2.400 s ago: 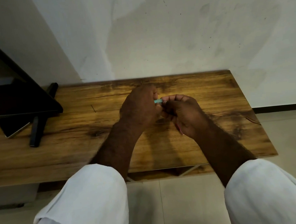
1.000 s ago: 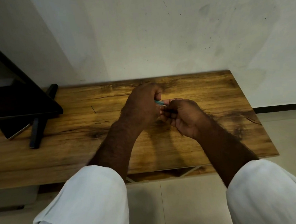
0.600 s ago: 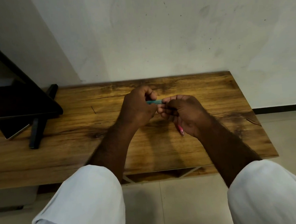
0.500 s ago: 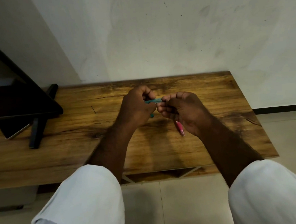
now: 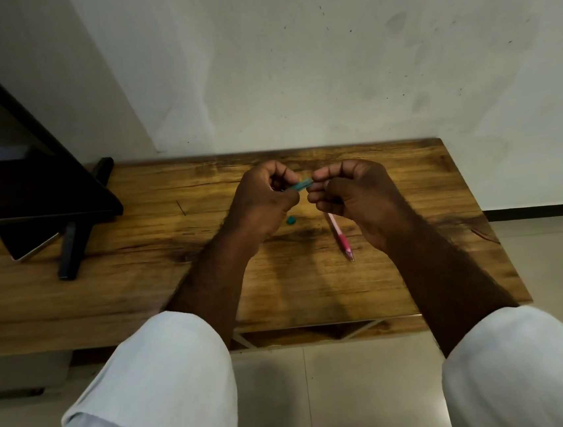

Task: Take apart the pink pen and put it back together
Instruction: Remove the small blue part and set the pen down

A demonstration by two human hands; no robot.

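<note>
Left hand (image 5: 258,205) pinches a short teal plastic tube (image 5: 299,185); right hand (image 5: 358,199), fingers curled, holds a slim pink plastic pen (image 5: 341,238). Small teal bit (image 5: 290,220) lies on wooden table (image 5: 143,288).

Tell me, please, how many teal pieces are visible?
2: teal tube between left hand and right hand; teal bit on the table. Others may hide in fists.
</note>
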